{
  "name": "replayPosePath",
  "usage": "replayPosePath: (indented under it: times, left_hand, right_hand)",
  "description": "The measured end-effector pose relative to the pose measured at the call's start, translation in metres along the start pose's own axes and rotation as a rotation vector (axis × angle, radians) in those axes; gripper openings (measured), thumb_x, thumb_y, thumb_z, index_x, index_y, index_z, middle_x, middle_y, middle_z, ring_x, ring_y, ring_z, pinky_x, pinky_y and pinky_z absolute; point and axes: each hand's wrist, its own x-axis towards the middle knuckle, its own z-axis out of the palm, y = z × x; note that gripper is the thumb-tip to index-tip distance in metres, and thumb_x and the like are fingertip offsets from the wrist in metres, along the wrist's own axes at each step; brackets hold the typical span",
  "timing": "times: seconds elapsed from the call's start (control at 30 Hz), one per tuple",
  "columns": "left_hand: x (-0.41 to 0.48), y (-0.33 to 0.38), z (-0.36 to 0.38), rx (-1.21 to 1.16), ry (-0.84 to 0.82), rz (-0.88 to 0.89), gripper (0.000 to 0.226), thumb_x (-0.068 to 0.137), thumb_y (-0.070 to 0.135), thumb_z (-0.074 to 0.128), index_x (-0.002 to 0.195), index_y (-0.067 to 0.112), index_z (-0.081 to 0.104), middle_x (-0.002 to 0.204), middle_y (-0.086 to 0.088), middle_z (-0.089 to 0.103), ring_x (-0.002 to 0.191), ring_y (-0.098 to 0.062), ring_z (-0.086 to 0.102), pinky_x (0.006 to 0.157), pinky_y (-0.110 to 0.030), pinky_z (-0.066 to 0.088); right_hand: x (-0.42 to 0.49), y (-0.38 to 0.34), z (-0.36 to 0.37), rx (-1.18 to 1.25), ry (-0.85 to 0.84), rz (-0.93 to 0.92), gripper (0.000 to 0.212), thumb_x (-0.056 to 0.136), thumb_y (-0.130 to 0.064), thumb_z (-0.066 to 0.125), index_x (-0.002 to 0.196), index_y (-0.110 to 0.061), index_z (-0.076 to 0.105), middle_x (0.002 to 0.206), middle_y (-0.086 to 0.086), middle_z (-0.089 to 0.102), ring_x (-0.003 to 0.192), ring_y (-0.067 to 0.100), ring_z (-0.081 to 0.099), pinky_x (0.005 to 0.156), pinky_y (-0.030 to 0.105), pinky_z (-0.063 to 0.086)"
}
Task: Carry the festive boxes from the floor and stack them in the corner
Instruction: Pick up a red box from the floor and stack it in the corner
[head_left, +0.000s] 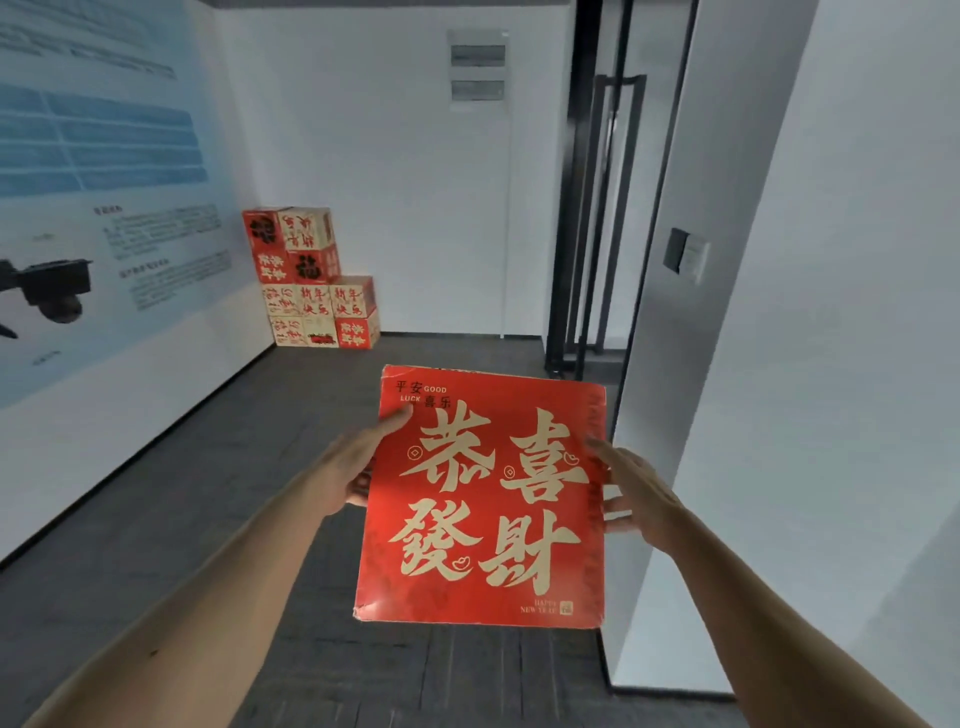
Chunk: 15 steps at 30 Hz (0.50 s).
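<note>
My left hand (358, 467) and right hand (631, 493) pinch opposite edges of the red box (483, 499), thumbs on top; I judge it light, stiff cardboard.

I read on the red box (483, 499): "平安 GOOD LUCK 喜乐" top left, big gold "恭喜發財" mid, "HAPPY NEW YEAR" btm right. Wall poster (104, 156) txt is too blurred.
</note>
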Motion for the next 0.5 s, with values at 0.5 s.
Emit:
replayPosePath:
  times: [0.5]
  left_hand:
    - [0.263, 0.104, -0.118, -0.136, 0.295, -0.016, 0.074, 0.073, 0.077, 0.056, 0.117, 0.018, 0.061, 0.109, -0.011, 0.070, 0.095, -0.033, 0.070, 0.089, -0.057, 0.054]
  right_hand:
    - [0.376, -0.133, 0.146, -0.238, -0.464, -0.141, 0.047, 0.085, -0.036, 0.073, 0.125, -0.029, 0.048, 0.112, 0.000, 0.071, 0.099, 0.020, 0.069, 0.090, 0.052, 0.054]
